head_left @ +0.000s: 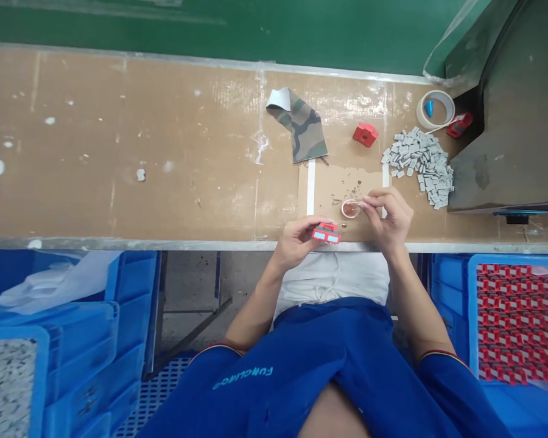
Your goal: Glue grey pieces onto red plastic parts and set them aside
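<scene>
Your left hand [296, 242] rests at centre frame, just above the lower midline, with its fingers curled and closed. Your right hand [389, 218] sits to the right of it, with the thumb and fingertips [366, 204] drawn together in a pinch. Your bare left forearm [254, 301] and bare right forearm [413, 302] converge upward from the lower frame; the hands stand apart.

Your head-worn camera looks forward and down, close above your hands [388, 219]. The workbench [119, 146] fills the upper frame; your blue top [301, 371], the lower.
</scene>
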`<move>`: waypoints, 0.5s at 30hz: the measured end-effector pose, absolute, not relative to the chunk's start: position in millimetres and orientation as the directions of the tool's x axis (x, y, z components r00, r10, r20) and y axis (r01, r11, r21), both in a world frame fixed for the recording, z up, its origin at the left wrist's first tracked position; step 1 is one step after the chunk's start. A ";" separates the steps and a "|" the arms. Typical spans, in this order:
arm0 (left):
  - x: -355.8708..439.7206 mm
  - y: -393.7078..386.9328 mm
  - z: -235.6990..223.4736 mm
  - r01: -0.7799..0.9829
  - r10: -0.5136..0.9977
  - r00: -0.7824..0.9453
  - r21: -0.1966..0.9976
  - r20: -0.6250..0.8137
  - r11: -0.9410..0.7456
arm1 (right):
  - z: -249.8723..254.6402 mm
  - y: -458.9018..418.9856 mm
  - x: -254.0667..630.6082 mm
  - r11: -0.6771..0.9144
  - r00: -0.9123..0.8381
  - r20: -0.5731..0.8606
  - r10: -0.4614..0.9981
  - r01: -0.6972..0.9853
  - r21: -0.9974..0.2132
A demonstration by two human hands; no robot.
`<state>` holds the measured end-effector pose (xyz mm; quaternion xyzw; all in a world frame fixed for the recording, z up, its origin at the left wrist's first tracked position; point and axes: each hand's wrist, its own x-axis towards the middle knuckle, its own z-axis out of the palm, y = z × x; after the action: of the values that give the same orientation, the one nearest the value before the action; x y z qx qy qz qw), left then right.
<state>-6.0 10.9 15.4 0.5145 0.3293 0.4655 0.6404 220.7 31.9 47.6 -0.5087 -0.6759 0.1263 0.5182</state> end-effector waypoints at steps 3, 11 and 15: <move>-5.4 9.7 16.3 -0.192 0.932 0.354 0.981 0.077 -0.008 | 39.0 25.6 216.9 0.326 0.236 0.432 0.870 0.381 -0.865; -1.5 4.8 13.7 0.045 0.937 0.316 0.985 0.147 -0.169 | 42.4 9.7 207.2 0.133 0.441 0.152 0.885 0.075 -0.988; 0.1 4.2 15.4 0.132 0.925 0.321 0.958 0.203 -0.256 | 57.8 -9.7 202.1 0.246 0.363 0.280 0.889 0.138 -0.959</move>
<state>0.1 4.2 15.4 0.6673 0.3959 0.4274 0.4639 202.1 -9.7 57.8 -0.5363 -0.4788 0.2991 0.6274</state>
